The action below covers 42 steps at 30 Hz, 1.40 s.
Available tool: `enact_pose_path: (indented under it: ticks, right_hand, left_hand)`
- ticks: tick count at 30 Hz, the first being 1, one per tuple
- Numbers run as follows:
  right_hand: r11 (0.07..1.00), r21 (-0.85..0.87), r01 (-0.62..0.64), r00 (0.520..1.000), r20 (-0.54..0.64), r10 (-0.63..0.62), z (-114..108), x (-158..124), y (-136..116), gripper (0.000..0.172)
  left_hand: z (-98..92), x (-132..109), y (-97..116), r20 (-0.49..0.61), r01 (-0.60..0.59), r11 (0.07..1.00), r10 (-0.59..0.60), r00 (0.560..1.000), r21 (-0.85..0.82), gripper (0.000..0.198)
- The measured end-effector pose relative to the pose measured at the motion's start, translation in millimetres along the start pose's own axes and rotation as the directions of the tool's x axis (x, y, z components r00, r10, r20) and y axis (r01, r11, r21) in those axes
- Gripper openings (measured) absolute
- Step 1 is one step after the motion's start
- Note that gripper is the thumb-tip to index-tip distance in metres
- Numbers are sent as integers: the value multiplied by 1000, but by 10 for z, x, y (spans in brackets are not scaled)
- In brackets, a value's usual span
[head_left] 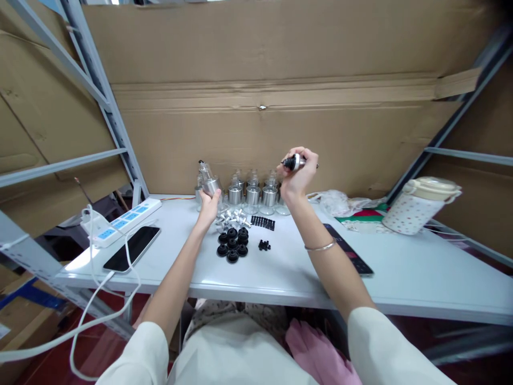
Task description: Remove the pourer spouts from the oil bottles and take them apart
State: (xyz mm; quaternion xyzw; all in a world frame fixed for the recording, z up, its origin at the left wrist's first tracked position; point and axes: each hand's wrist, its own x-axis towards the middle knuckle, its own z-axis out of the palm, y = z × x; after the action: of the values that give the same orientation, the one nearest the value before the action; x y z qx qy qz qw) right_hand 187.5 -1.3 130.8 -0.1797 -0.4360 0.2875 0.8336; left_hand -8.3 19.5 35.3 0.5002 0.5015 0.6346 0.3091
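My left hand [209,208] is wrapped round a clear glass bottle [211,184] with a silver metal band. The bottle leans to the left, and a small black piece sits at its top. Raised on the right, my right hand [300,179] is closed on a black and silver cylindrical piece [295,162] with a pale ring; its exact kind is unclear. Between my hands stand several similar glass bottles [252,195] in rows. In front of them lie a heap of silver-white parts [233,218], black round caps [232,243], a row of black pegs [263,222] and tiny black pieces [264,245].
On the left are a white power strip [127,220], a phone [133,248] and loose white cables. A dark flat device [348,250] lies under my right forearm. Farther right are plastic wrap [334,203] and a spotted container [419,206]. Cardboard [256,136] walls the back.
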Motion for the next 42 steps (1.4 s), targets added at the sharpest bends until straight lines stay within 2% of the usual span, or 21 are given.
enact_pose_path:
  ticks: [4, 6, 14, 18, 26, 35, 42]
  right_hand:
    - [998, -39, -47, 999, 18, 47, 19, -18, 79, 35]
    - [997, -47, -61, 998, 28, 62, 23, -24, 106, 34]
    - [992, -105, -72, 995, 56, 78, -42, 30, 130, 37]
    - [991, -102, -85, 991, 90, 94, -38, 23, 107, 35]
    - [988, -96, -121, 987, 92, 130, -4, 7, 62, 31]
    - [995, -47, -93, 981, 167, 99, 33, -35, 77, 32]
    - [981, -174, -91, 981, 152, 118, 24, -37, 93, 37]
  left_hand:
    - [61, 143, -54, -74, 3, 980, 12, 997, 197, 57]
    - [85, 221, -81, -98, 12, 970, 12, 995, 241, 57]
    - [131, 432, -315, -53, -20, 978, 32, 998, 209, 56]
    - [201, 483, -400, -20, -60, 961, 68, 998, 268, 57]
    - [262, 602, -484, -14, -31, 946, 38, 999, 323, 52]
    - [263, 548, -610, -11, -9, 934, 14, 1000, 357, 45]
    - [237, 538, -694, -20, -22, 941, 30, 999, 336, 51]
